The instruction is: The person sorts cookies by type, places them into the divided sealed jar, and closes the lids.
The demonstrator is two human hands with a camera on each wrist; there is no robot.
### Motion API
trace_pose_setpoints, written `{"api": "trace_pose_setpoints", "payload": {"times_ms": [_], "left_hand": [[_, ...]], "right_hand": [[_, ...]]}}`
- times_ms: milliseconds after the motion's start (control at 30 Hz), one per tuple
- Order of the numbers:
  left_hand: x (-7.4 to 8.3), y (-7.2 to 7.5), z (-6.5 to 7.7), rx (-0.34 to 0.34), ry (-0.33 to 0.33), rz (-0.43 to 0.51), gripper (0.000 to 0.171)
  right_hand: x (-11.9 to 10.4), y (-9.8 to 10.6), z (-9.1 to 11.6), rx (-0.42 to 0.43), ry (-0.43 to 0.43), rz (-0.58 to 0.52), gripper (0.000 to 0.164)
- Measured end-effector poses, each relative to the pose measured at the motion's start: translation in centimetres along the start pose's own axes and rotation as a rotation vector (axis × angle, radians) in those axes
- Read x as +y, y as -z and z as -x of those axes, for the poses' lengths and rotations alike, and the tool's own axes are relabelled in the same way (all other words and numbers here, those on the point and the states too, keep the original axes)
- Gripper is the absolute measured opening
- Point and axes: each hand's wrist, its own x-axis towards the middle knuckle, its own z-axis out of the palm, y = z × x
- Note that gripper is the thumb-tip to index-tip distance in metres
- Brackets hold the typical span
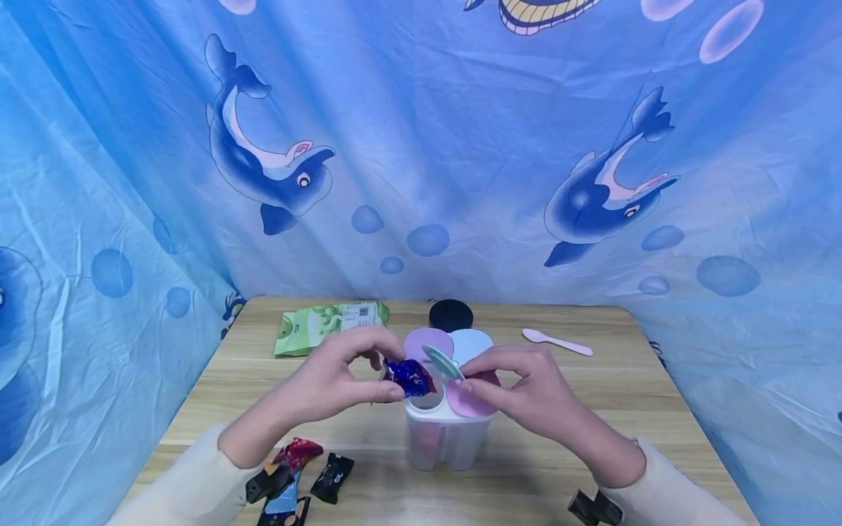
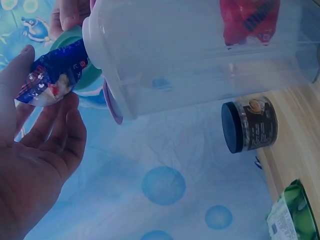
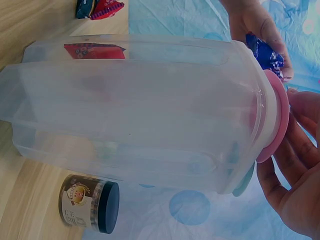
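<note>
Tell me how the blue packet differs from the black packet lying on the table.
The blue packet is mostly blue with some red; the black packet is black with pale lettering. The left hand holds the blue packet at the container's top, while the black packet lies on the table. Both have shiny wrappers.

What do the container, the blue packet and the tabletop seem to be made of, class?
Container: probably plastic, cloudy and smooth; a red packet shows through its wall.
Blue packet: likely glossy plastic film or foil, crinkled with glints.
Tabletop: wood or wood-look laminate, showing grain streaks.
</note>
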Motion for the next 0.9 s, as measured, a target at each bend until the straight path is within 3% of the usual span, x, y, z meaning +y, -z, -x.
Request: {"api": "trace_pose_setpoints", "payload": {"times_ms": [100, 267, 500, 600, 733, 900], "left_hand": [[-0.1, -0.4, -0.4, -0.021, -0.039, -0.017, 0.023], [-0.3, -1.0, -0.8, -0.075, -0.065, -0.057, 0.026], [0.3, -1.2, -1.0, -0.117, 0.034, -0.114, 0.044], [0.5, -1.4, -1.1, -0.077, 0.049, -0.128, 0.045], [0.3, -1.9, -0.9, 0.003, -0.026, -0.167, 0.035], [0.0, -2.3, -0.3, -0.008, -0.157, -0.246, 0.016]], "right_hand": [[0.1, 0.0, 0.0, -0.001, 0.002, 0.001, 0.019], [0.2, -0.1, 0.0, -0.001, 0.012, 0.005, 0.02], [0.3, -0.2, 0.0, 0.001, 0.018, -0.004, 0.019], [0.2, -0.2, 0.0, 0.001, 0.015, -0.006, 0.019], [0.2, -0.3, -0.1, 0.0, 0.015, -0.003, 0.02], [0.2, -0.2, -0.1, -0.003, 0.018, 0.005, 0.02]]}}
